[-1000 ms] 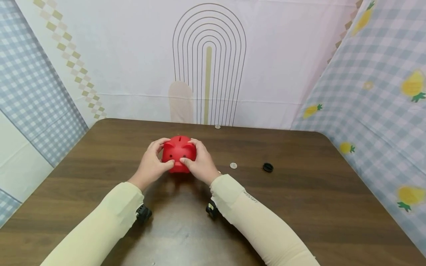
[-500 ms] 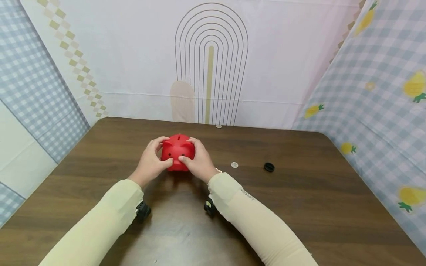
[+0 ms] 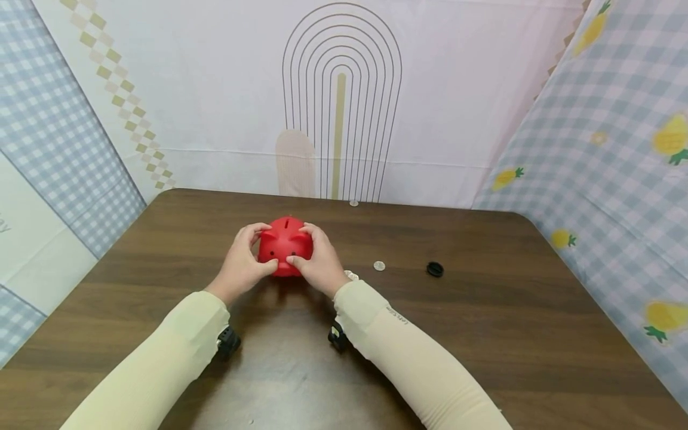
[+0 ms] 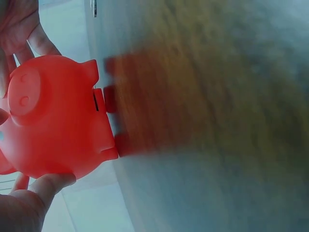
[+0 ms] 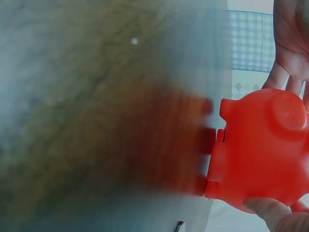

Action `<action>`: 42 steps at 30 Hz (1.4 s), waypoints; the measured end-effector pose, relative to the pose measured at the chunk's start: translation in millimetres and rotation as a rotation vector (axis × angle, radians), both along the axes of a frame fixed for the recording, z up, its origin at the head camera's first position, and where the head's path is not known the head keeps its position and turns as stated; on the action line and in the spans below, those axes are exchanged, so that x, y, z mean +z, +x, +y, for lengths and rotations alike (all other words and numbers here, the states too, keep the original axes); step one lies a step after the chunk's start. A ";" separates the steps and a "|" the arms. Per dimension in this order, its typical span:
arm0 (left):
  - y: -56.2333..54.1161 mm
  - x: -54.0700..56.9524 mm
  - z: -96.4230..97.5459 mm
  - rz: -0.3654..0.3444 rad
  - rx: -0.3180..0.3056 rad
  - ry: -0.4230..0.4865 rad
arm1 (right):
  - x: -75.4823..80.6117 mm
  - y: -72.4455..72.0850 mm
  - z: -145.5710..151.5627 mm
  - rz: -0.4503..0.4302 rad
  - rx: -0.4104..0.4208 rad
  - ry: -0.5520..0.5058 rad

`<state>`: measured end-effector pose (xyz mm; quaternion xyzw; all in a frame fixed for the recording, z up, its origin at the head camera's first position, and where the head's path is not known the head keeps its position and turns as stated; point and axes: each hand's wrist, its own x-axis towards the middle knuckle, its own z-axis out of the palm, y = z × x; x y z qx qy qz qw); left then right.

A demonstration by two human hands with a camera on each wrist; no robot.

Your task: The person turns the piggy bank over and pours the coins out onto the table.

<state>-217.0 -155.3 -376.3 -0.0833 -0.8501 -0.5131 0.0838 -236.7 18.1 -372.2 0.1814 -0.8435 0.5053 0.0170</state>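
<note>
Between my two hands stands a red piggy bank (image 3: 286, 246), upright, with its snout toward me and a coin slot on top. My left hand (image 3: 243, 263) holds its left side, thumb beside the snout. From the other side my right hand (image 3: 321, 263) grips it the same way, thumb on the front. In the left wrist view the feet of the piggy bank (image 4: 63, 116) are at the tabletop, and a dark slit shows low between them. The right wrist view shows the piggy bank (image 5: 265, 150) with fingers on both sides. Its back is hidden.
Right of the hands lie a silver coin (image 3: 379, 266) and a round black plug (image 3: 435, 269) on the brown table (image 3: 484, 334). Coin-like discs (image 3: 351, 275) peek out by my right wrist. Another coin (image 3: 353, 203) is at the back edge, before a white cloth (image 3: 215, 101).
Both hands and the piggy bank have shifted slightly left, the grip unchanged. More of the discs beside my right wrist now shows. The view itself has moved a little.
</note>
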 end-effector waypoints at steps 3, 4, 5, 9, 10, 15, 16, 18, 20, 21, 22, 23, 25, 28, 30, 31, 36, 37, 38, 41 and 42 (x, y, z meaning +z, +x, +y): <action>-1.3 -3.3 -0.2 0.024 -0.007 -0.005 | -0.9 0.8 -0.4 -0.005 -0.003 0.005; -1.7 -4.3 -0.1 0.032 -0.009 -0.006 | -1.4 0.7 -0.5 -0.007 -0.004 0.007; -1.6 -4.9 -0.1 0.036 -0.011 -0.008 | -2.1 0.7 -0.6 -0.006 -0.005 0.009; -0.2 -4.8 0.3 0.028 -0.010 -0.029 | -4.1 0.1 -0.2 -0.009 0.000 0.010; 0.2 -4.4 0.6 0.025 -0.011 -0.037 | -4.4 0.1 0.0 -0.012 -0.001 0.012; 0.4 -2.7 1.2 0.009 -0.015 -0.068 | -4.1 0.0 0.7 -0.024 -0.004 0.011; -0.2 -2.7 1.2 0.007 -0.015 -0.069 | -3.8 -0.1 0.5 -0.023 -0.003 0.010; -1.1 -2.4 1.2 0.003 -0.014 -0.072 | -3.4 -0.4 0.4 -0.023 -0.004 0.007; -2.0 -2.4 1.1 0.000 -0.016 -0.076 | -3.6 -0.8 0.2 -0.021 -0.005 0.010; -2.4 -2.4 1.1 0.000 -0.019 -0.079 | -3.7 -1.1 0.3 -0.019 -0.005 0.011; -2.8 -2.5 1.0 -0.001 -0.020 -0.080 | -3.7 -1.3 0.4 -0.019 -0.006 0.016; -3.2 -2.7 1.0 -0.001 -0.024 -0.083 | -3.9 -1.6 0.8 -0.018 -0.007 0.022; -3.6 -2.5 0.4 -0.009 -0.030 -0.080 | -3.9 -1.9 1.9 -0.009 -0.007 0.040; -4.4 -1.5 -1.8 -0.013 -0.044 -0.058 | -3.3 -2.7 5.9 0.016 -0.004 0.083; -4.3 -0.2 -4.1 -0.020 -0.050 -0.042 | -1.7 -2.5 11.4 0.028 -0.002 0.109; -4.2 0.5 -5.4 -0.020 -0.051 -0.037 | -0.5 -2.5 14.9 0.033 -0.003 0.122; -1.3 5.7 -13.3 -0.037 -0.038 -0.035 | 9.2 -1.6 38.0 0.061 -0.021 0.163; -1.0 6.7 -14.9 -0.041 -0.033 -0.038 | 11.2 -1.8 43.1 0.070 -0.028 0.175; -0.7 7.7 -16.2 -0.044 -0.029 -0.041 | 13.2 -1.8 48.2 0.078 -0.033 0.184; -0.8 10.1 -19.1 -0.047 -0.014 -0.066 | 18.4 -2.1 63.5 0.107 -0.038 0.205; -0.8 10.8 -19.8 -0.045 -0.008 -0.075 | 19.6 -2.3 68.4 0.116 -0.037 0.216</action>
